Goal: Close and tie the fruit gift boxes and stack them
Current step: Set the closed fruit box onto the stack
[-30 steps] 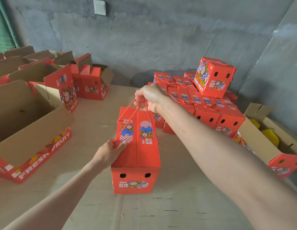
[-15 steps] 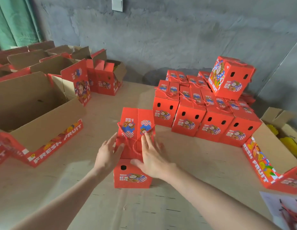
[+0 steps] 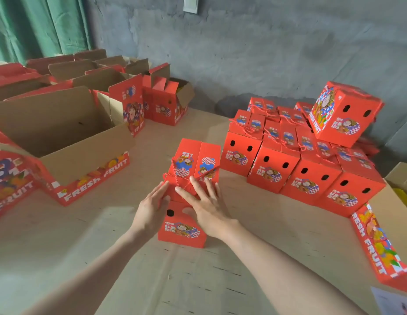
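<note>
A small red fruit gift box point(image 3: 184, 231) stands closed on the cardboard-covered table, in the middle of the view. Its red twisted rope handle point(image 3: 174, 172) lies slack across the lid. My left hand point(image 3: 152, 206) rests flat against the box's near left edge, fingers straight. My right hand point(image 3: 208, 209) lies on the lid's near end with fingers spread over the rope and the thumb on the front face. Just right of the box stands a block of several closed, tied red boxes point(image 3: 289, 176), with one more box point(image 3: 344, 114) tilted on top at the far right.
Large open FRESH FRUIT cartons point(image 3: 61, 137) fill the left side, and a small open red box point(image 3: 166, 103) stands behind them. Another open carton point(image 3: 380, 244) sits at the right edge, a sheet of paper point(image 3: 395, 301) at the bottom right. A grey wall stands behind.
One second ago my right hand held the rope handle up above the box. It has let the rope drop, and both hands now lie flat on the box.
</note>
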### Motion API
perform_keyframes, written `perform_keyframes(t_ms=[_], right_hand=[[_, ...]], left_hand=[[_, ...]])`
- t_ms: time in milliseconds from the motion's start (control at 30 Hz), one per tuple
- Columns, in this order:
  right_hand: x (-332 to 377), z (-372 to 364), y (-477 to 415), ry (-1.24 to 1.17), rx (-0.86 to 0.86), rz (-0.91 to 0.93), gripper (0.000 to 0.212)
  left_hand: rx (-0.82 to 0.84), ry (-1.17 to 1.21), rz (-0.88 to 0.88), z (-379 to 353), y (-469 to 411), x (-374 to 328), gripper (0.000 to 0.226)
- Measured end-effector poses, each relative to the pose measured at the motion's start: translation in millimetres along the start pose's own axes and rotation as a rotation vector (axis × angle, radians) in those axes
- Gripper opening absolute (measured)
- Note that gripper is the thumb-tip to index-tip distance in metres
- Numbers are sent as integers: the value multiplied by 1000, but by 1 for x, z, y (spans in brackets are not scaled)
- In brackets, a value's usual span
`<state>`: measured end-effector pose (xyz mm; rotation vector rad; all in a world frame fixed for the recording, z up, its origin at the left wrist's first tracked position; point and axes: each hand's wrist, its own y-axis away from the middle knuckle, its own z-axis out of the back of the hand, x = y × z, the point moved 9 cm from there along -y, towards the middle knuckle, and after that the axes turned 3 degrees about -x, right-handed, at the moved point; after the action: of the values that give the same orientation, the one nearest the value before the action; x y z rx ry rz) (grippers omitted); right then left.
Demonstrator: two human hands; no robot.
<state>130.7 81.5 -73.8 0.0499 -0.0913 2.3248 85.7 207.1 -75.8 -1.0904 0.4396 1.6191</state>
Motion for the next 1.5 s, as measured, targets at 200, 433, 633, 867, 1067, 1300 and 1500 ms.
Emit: perform_keyframes(t_ms=[200, 433, 633, 867, 1067, 1300, 1500], right_hand=[[-21, -1, -58, 23, 117, -148, 72], [-29, -17, -123, 189, 83, -402, 101], [-57, -16, -180, 131, 21, -529, 99], [-67, -8, -197, 185, -217, -722, 85], [-125, -14, -257, 159, -241, -769, 74], [-218, -24, -338, 216, -336, -738, 70], [-307, -19, -399, 232, -384, -738, 66]], left_hand=[[64, -171, 33, 6, -60, 5, 40], [213, -383, -98, -1, -152, -5, 22], [291, -349, -206, -18, -224, 7, 21], [182, 153, -164, -26, -265, 55, 18], [523, -473, -39, -112, -306, 172, 46], [679, -942, -182, -180, -374, 214, 53], [773, -1240, -390, -215, -412, 192, 49]])
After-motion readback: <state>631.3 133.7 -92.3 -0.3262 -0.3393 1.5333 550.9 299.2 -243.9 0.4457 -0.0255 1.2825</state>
